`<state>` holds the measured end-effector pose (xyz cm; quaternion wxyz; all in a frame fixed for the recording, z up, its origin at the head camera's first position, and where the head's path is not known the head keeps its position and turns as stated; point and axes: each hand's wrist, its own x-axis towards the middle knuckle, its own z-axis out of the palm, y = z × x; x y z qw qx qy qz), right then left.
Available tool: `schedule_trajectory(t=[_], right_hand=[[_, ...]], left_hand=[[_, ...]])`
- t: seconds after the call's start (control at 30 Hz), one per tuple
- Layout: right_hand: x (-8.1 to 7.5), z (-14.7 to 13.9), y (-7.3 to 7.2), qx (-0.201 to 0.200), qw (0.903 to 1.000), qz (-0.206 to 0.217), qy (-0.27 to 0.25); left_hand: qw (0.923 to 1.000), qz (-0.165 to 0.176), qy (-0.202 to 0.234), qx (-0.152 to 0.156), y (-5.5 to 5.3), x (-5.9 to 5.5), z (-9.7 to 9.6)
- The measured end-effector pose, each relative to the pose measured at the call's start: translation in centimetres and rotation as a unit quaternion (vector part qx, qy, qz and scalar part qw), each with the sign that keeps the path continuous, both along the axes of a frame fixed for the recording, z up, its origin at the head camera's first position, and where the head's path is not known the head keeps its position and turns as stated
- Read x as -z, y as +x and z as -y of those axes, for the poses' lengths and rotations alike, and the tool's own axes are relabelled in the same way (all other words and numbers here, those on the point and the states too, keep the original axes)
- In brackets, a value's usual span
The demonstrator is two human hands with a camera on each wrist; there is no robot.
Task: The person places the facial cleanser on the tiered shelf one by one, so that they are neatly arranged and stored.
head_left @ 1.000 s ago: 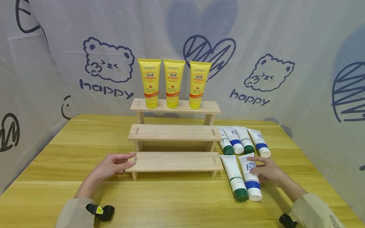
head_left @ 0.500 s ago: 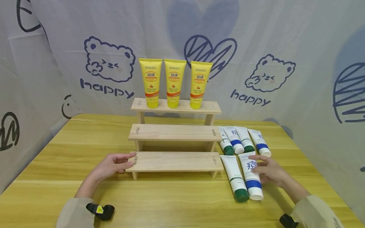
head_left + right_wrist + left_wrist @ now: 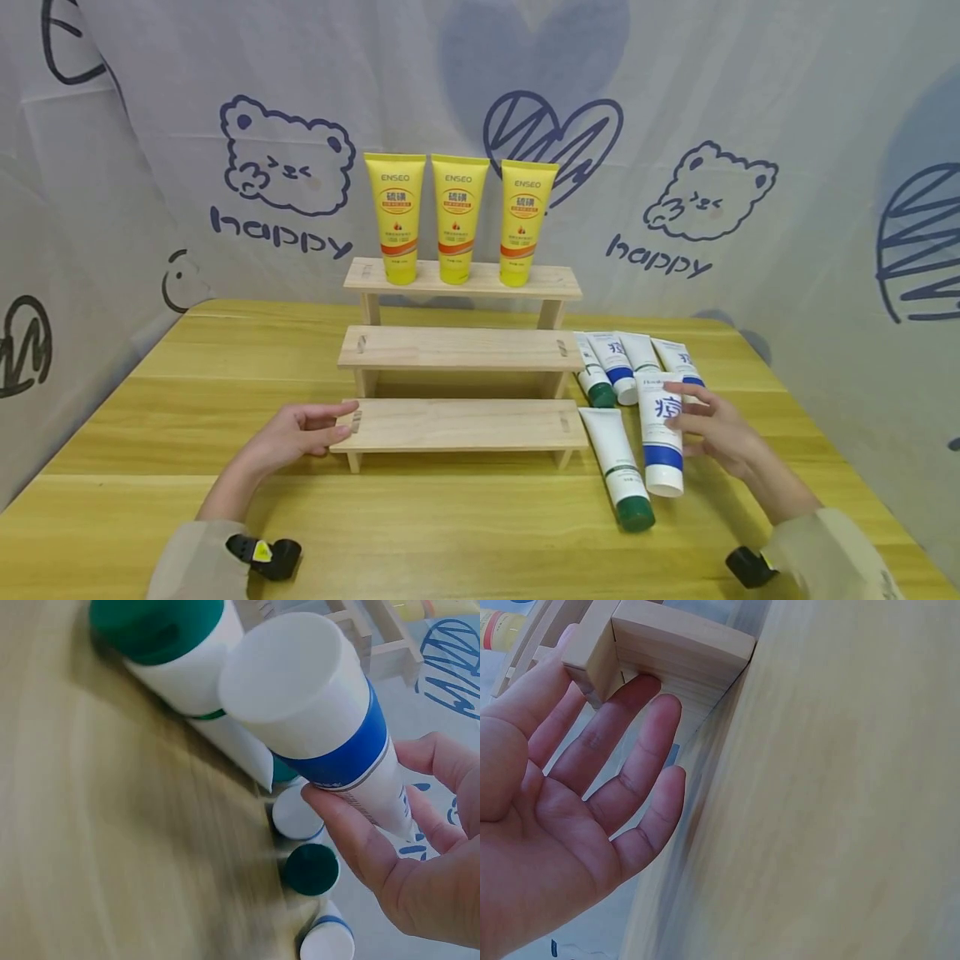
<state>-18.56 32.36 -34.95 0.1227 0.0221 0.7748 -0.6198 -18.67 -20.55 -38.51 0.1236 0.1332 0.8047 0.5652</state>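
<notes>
My left hand (image 3: pixel 285 437) holds the left end of the lowest step of a three-tier wooden display stand (image 3: pixel 457 423); the left wrist view shows its fingers (image 3: pixel 604 739) curled by the plank's end and leg. Off to the right, my right hand (image 3: pixel 723 433) pinches a white squeeze tube (image 3: pixel 662 442) with a blue band between thumb and fingers. That tube is raised off the table, its white cap pointing down toward me. Left of it lies a white tube with a green cap (image 3: pixel 617 471), close by the stand's right end.
Three yellow tubes (image 3: pixel 455 221) stand on caps along the top step. More white tubes (image 3: pixel 613 367), blue-banded and green-capped, lie in a row behind the right hand, partly covered by the raised tube. A printed cloth (image 3: pixel 420 67) hangs behind the wooden table (image 3: pixel 187 367).
The right hand has lifted the blue-banded tube off the table, moving it up and slightly away from the green-capped one. My left hand stays on the stand.
</notes>
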Motion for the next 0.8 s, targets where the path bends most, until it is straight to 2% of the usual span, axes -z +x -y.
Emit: schedule_trajectory(t=[0.37,0.8], right_hand=[[-1.4,1.8,-0.5,0.063,0.9961,-0.004,-0.062],[-3.1,5.1,-1.1,0.064,0.9882,-0.036,-0.134]], left_hand=[[1.0,0.005,0.005,0.0,0.0,0.1,0.0],[1.0,0.008,0.002,-0.002,-0.1,0.1,0.0]])
